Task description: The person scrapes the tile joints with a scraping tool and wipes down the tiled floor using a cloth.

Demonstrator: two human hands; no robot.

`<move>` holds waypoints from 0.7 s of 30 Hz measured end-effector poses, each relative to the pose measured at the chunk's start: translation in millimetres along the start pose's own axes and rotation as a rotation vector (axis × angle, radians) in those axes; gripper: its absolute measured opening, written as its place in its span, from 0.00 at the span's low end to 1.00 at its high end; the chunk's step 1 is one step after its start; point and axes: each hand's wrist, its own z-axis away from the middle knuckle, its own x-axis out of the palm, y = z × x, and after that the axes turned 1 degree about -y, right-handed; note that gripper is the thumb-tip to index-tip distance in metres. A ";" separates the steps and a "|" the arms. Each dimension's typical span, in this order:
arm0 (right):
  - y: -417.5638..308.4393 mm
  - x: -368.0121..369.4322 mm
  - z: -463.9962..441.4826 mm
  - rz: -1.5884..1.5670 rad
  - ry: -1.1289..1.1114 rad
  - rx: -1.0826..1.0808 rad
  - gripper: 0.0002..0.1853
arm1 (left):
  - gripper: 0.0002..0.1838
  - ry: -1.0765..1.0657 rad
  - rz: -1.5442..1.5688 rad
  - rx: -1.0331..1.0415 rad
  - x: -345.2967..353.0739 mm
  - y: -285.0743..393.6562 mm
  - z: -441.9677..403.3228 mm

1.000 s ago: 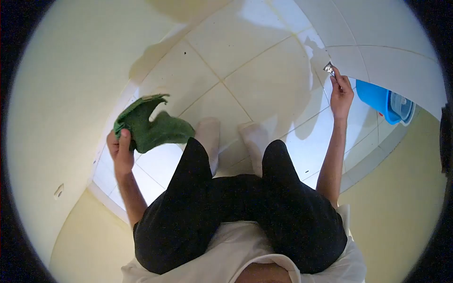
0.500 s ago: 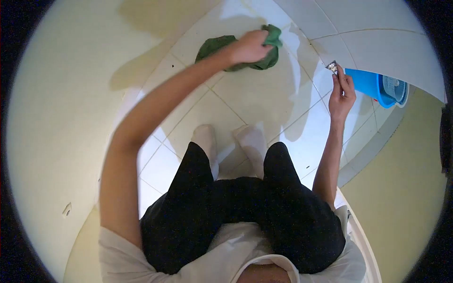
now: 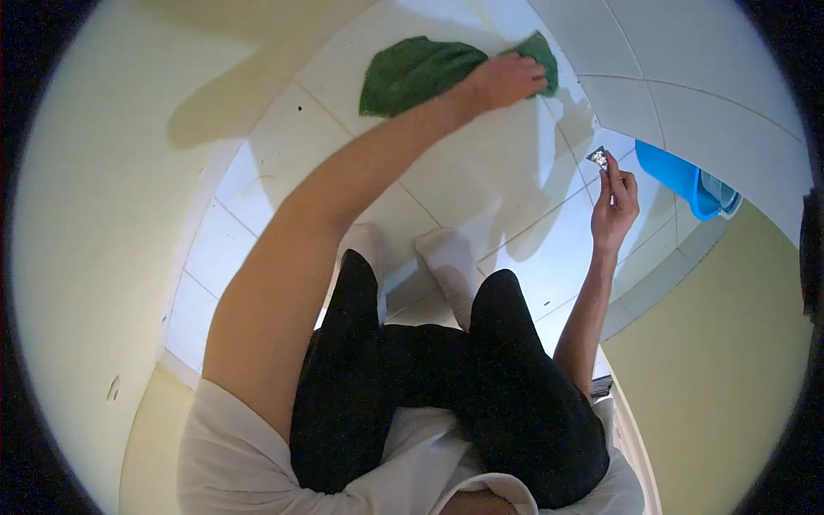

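Observation:
A green cloth (image 3: 421,73) lies spread on the tiled floor (image 3: 463,180) near the top of the view. My left hand (image 3: 508,81) reaches across and presses on the cloth toward its right end, with its fingers bent over it. Part of the cloth shows on both sides of the hand. Off to the right, my right hand (image 3: 614,206) is raised and pinches a small, shiny silver packet (image 3: 599,158) between thumb and fingers.
Blue plastic basins (image 3: 674,174) stand on the floor at the right, partly behind a white tiled side (image 3: 695,94). A pale wall (image 3: 94,215) rises at the left. My feet in light socks (image 3: 448,262) rest on the floor below the cloth.
My left hand has carried the cloth from the lower left to the top of the floor, then slightly further right, where it is spread. My right hand still holds the packet, slightly lower.

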 end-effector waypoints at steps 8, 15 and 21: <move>-10.3 7.7 -15.4 -0.044 -0.005 -0.066 0.21 | 0.11 -0.092 0.079 0.020 34.1 60.7 -12.1; -27.9 35.3 -24.3 -0.100 -0.024 -0.137 0.19 | 0.11 -0.237 0.063 0.093 2.9 41.5 -5.8; -7.9 24.4 -7.9 -0.048 -0.038 -0.138 0.19 | 0.17 -0.119 0.054 -0.108 -36.7 -62.9 19.3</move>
